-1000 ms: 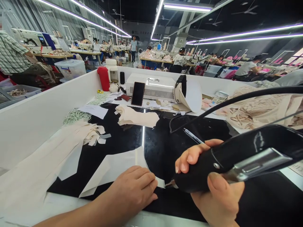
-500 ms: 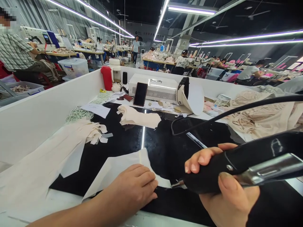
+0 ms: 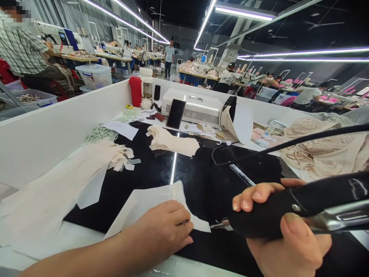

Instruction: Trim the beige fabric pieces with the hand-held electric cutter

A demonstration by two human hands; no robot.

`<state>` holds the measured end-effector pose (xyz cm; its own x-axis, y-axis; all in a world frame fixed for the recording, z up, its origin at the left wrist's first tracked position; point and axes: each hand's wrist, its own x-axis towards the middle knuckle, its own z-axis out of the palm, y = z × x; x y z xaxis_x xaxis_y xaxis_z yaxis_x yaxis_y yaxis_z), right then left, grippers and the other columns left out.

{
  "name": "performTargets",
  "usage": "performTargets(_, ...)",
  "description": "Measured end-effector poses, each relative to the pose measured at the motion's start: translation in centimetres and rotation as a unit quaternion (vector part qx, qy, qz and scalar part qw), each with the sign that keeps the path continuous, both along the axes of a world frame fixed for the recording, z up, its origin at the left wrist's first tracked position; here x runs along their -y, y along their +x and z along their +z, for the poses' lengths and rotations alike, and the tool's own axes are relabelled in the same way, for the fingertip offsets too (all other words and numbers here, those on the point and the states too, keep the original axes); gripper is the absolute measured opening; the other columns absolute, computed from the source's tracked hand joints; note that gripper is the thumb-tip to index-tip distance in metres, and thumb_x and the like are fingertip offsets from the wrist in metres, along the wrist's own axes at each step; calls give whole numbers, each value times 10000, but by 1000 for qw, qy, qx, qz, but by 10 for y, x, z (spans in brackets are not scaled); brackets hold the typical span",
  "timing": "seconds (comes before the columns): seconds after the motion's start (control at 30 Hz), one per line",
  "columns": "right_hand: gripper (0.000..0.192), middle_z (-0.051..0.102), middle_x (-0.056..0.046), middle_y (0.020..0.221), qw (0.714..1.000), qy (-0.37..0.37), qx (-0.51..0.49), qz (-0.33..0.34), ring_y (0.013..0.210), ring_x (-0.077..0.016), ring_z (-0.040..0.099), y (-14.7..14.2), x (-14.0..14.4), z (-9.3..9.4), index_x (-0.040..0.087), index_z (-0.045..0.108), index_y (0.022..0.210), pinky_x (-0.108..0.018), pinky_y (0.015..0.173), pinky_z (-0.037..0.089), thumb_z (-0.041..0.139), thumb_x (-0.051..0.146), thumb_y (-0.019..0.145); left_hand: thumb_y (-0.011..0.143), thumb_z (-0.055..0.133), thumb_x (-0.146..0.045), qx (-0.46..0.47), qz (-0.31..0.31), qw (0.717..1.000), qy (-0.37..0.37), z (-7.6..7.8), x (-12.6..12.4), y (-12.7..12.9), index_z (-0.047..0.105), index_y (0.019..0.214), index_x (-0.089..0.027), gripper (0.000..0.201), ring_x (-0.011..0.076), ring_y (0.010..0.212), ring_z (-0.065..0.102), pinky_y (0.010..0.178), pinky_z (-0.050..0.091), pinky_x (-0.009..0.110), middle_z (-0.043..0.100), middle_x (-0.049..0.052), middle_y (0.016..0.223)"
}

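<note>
At near centre, the white piece (image 3: 138, 206) lies under the left hand (image 3: 165, 227), closure indeterminate, just left of the black tool (image 3: 256, 221) gripped by the right hand (image 3: 300, 246).

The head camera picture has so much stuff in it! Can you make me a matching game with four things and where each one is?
Things:
1. tall red container
2. black handheld tool with a metal tip
3. dark rectangular phone
4. thin flat white piece

Places:
A. in front of the white slotted box
B. under the left hand
C. beside the pale jar with a white lid
D. held in the right hand

Pairs: 1-C, 2-D, 3-A, 4-B
</note>
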<state>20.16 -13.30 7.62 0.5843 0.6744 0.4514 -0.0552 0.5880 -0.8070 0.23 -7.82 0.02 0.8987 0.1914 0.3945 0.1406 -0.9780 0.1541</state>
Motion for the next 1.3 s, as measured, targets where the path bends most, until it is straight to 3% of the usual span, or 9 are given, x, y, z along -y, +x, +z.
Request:
performTargets(0.33,452,684,39,719,1000,2,21,3,547,-166,610,1,2,-1,254,671,1073,-306,472,597,938,395,736,1093,653,-250,11,-10,1000,16,3,2,2,696,1023,-132,144,188,1025,660,1017,542,323,716,51,1023)
performTargets(0.53,431,670,41,718,1000,-9,19,-6,557,-165,597,-1,3,0,261,667,1065,-308,482,587,923,384,742,1081,682,-250,-5,-8,1000,20,5,2,2,676,972,-145,152,177,943,659,969,540,311,680,16,900)
performTargets(0.87,405,668,45,706,1000,2,6,-9,540,-165,590,-10,0,5,255,663,1061,-311,464,567,891,356,741,1116,613,-238,-11,-11,999,39,0,6,1,667,961,-146,188,183,936,650,959,534,334,676,10,885)
performTargets(1.3,407,663,45,728,1000,11,14,21,559,-158,608,-24,-3,10,253,636,1099,-300,497,574,869,344,778,1051,720,-275,11,-15,999,46,12,15,2,672,873,-167,214,192,914,641,903,546,333,658,17,896)
